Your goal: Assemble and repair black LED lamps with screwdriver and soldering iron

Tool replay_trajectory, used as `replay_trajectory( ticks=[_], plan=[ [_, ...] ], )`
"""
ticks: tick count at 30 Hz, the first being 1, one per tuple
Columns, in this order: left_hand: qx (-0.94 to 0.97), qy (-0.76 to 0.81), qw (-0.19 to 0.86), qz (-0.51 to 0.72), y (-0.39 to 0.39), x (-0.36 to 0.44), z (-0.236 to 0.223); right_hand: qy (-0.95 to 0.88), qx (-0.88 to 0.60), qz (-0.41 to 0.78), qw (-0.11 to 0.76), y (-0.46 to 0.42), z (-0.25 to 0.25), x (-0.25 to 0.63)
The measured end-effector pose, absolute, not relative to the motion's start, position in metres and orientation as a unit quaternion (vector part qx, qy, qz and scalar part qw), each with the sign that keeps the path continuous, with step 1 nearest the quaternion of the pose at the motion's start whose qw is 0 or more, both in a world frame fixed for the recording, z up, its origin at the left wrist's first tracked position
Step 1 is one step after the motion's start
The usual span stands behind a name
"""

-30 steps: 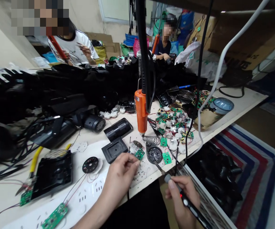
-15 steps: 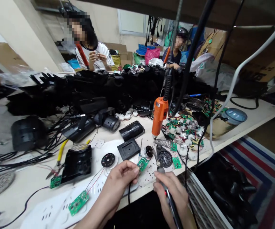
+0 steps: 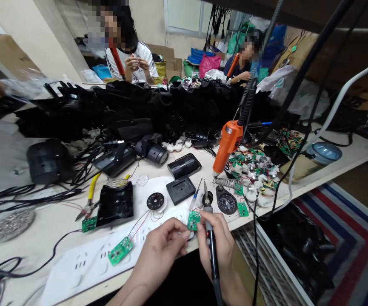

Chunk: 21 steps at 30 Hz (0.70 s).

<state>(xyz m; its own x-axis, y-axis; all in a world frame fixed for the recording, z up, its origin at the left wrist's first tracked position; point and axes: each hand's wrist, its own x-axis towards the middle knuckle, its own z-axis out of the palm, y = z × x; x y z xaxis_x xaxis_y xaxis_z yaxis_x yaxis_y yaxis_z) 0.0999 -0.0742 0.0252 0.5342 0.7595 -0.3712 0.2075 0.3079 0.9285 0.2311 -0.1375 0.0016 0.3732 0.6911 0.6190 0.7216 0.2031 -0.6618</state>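
My left hand point(image 3: 166, 242) is closed in a pinch at the lower left edge of a small green circuit board point(image 3: 193, 220). In my right hand point(image 3: 217, 240) is a soldering iron point(image 3: 212, 238), its tip pointing up and away from me. The right thumb and fingers also reach the board's right edge. Just behind the board are a blue-tipped thin tool point(image 3: 195, 196) and a round black part point(image 3: 208, 197), partly hidden by the iron. A black oval dish of wire coil point(image 3: 226, 200) lies to the right.
An orange electric screwdriver point(image 3: 227, 146) hangs over a coiled spring holder point(image 3: 226, 182). Circuit boards and white parts point(image 3: 257, 168) are heaped at right. Yellow-handled cutters point(image 3: 92, 191), a black housing point(image 3: 115, 206) and a white panel point(image 3: 84, 267) lie at left. Two people sit across the table.
The view has shifted, so the table things sit further right. My right hand with the soldering iron has come closer to my left, and its fingers now meet the circuit board.
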Motion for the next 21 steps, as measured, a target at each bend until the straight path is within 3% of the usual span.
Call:
replay_trajectory(
  ticks=[13, 21],
  plan=[
    [0.860, 0.332, 0.315, 0.225, -0.079, 0.087, 0.022, -0.634, -0.606, 0.010, 0.481, -0.145, -0.007, 0.239],
    [0.855, 0.319, 0.326, 0.249, -0.075, 0.089, 0.020, -0.643, -0.599, 0.005, 0.477, -0.139, -0.021, 0.243]
  ],
)
